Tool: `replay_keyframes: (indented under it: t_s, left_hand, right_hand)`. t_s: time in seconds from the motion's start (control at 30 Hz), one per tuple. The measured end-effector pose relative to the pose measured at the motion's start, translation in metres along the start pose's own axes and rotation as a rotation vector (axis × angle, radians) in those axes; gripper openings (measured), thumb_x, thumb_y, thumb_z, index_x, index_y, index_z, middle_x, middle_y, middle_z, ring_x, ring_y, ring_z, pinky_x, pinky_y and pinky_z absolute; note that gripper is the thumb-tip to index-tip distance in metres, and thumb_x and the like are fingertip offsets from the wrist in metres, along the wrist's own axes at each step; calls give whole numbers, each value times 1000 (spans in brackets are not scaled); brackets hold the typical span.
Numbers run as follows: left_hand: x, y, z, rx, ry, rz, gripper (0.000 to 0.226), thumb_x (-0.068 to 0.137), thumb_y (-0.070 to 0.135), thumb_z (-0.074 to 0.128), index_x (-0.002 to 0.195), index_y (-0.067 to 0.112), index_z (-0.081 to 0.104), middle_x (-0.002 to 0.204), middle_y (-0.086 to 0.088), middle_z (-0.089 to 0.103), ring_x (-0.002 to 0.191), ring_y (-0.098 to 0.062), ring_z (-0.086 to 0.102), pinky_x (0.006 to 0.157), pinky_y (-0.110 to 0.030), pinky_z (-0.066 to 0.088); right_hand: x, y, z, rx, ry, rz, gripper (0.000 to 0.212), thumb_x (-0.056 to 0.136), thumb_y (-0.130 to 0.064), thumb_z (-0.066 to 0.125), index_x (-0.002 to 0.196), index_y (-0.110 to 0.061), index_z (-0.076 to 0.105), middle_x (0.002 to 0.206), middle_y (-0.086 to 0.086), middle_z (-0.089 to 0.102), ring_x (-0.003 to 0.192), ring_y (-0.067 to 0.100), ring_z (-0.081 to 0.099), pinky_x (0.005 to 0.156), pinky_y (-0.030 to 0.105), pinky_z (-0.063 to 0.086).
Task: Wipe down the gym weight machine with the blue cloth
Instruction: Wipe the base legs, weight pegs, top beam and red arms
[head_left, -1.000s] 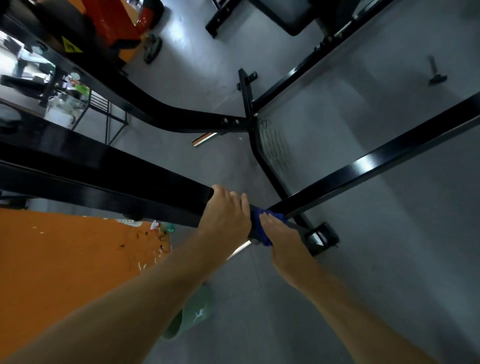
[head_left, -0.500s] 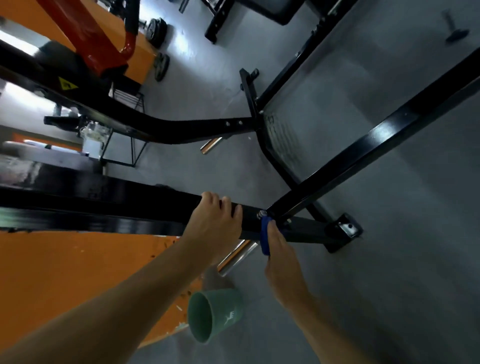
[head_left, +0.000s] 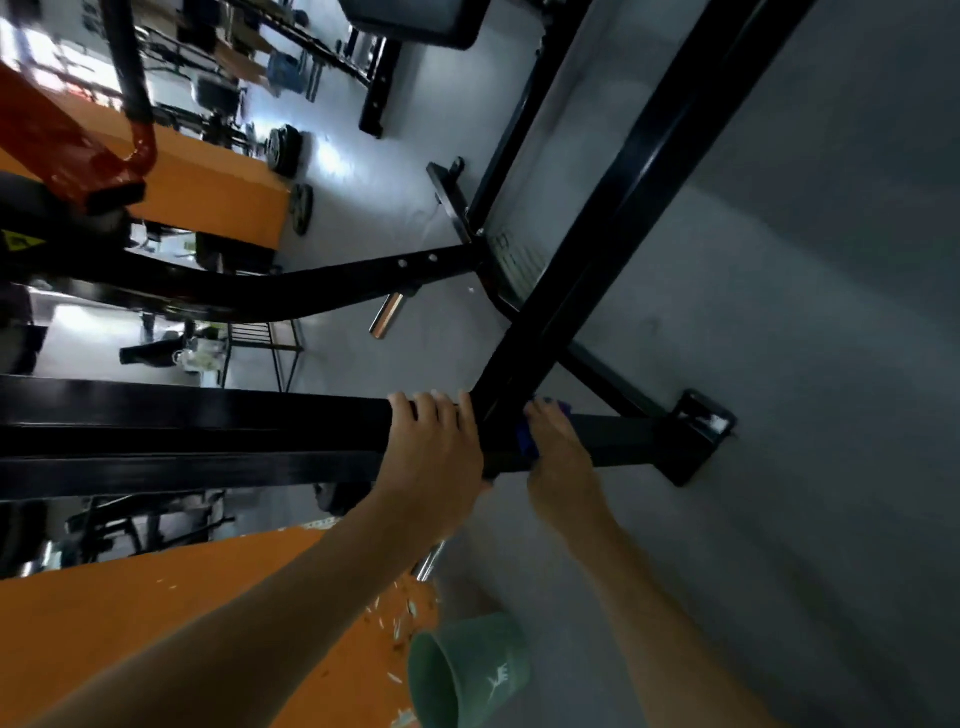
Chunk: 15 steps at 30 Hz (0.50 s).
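Frame beam getting wiped right at the joint

The black frame (head_left: 208, 436) is gripped by the left hand (head_left: 431, 457), fingers curled over its top edge, probably for bracing. The cloth (head_left: 525, 439) is pressed against the beam under the right hand (head_left: 558, 457), fingers wrapped round it. The diagonal strut (head_left: 613, 218) crowds the joint; a green cup (head_left: 467, 670) is lying on the floor below.
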<state>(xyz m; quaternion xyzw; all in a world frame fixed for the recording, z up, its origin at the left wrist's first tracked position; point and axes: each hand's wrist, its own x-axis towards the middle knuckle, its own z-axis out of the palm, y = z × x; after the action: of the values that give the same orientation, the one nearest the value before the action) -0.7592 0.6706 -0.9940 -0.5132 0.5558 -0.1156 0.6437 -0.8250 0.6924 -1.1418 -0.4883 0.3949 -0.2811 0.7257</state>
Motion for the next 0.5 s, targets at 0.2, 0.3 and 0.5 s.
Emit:
replay_keyframes:
  t_s: [0.2, 0.3, 0.5]
  left_hand:
    - [5, 20, 9, 143, 65, -71, 89, 100, 63, 38, 150, -9, 20, 138, -24, 45, 126, -41, 45, 112, -57, 32]
    - [6, 19, 7, 129, 68, -78, 88, 99, 66, 38, 147, -7, 24, 137, -23, 46, 125, -39, 46, 112, -55, 33]
    - [7, 19, 2, 52, 20, -95, 83, 97, 67, 40, 143, -2, 33, 133, -19, 51, 123, -36, 48, 112, -53, 33]
  right_hand:
    - [29, 25, 15, -54, 52, -160, 35, 85, 10, 55, 110, -13, 60, 108, 4, 60, 112, 23, 56, 99, 40, 44]
    - [0, 39, 25, 10, 141, -199, 64, 86, 13, 60, 144, -10, 49, 145, 7, 52, 142, 23, 39, 120, 45, 29]
    - [42, 29, 1, 82, -66, -140, 35, 88, 6, 43, 114, -7, 62, 105, 11, 63, 101, 29, 60, 91, 41, 49]
